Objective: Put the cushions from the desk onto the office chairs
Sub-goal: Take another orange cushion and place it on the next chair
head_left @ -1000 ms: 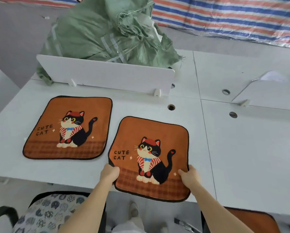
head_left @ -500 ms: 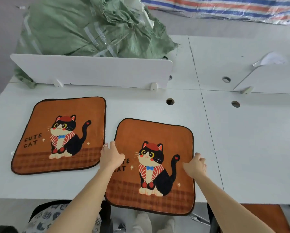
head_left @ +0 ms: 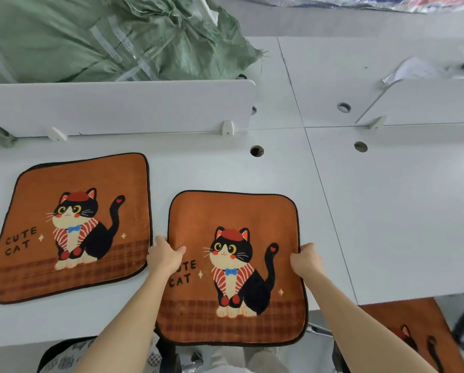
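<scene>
Left hand and right hand clamp the near cat cushion's sides, half off the desk; the left cushion waits.

I see two cushions on the desk. The left cushion lies flat, just beside the right cushion, which overhangs the desk's near edge. A divider panel stands behind them, a sack beyond it.
</scene>
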A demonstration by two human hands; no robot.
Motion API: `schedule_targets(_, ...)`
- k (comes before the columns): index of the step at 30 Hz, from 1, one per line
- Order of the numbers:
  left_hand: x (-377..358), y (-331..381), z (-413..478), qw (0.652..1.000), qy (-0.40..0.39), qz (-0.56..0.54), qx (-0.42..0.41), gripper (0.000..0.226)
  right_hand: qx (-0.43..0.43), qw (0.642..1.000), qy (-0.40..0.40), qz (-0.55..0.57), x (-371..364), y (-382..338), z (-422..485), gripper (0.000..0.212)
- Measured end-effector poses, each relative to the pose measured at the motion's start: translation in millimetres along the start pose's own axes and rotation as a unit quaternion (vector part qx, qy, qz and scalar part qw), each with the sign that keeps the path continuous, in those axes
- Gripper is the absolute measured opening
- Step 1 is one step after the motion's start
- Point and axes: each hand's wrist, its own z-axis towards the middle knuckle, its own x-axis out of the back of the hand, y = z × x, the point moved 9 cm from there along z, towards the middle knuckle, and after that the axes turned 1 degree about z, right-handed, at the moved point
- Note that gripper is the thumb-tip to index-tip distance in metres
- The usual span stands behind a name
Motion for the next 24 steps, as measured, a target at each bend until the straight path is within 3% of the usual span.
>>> schedule_targets(3,-7.1,-9.6,-1.0,0.999,-0.039,-0.002,0.014,0.063,0.022,0.999,-0.01,0.024,5.5,7.6,-1.9,0.044)
schedule_targets(8,-18.7,12.6,-13.0,0.995,-0.094,-0.03,-0.019,0.032,0.046,0.994,0.019,0.095,23.9,9.0,-16.3,0.038)
schedule_targets(14,-20.4,84.4,-37.8,0.991,-0.06,-0.058,-0.106,0.038,0.048,0.972,0.143,0.182,70.3,16.3,-44.0,0.034)
schedule_targets(19,-10.0,156.6,-78.8,0.98,0.01,-0.071,-0.184,0.061,0.041,0.949,0.222,0.218,143.9,54.7,-70.8,0.036)
schedule_targets(21,-6.6,184.7,-103.5,0.972,0.031,-0.074,-0.221,0.07,0.042,0.939,0.247,0.236,176.6,75.3,-84.3,0.046)
schedule_targets(24,-11.3,223.8,-146.8,0.961,0.031,-0.078,-0.264,0.076,0.048,0.925,0.276,0.257,218.2,110.5,-109.0,0.079)
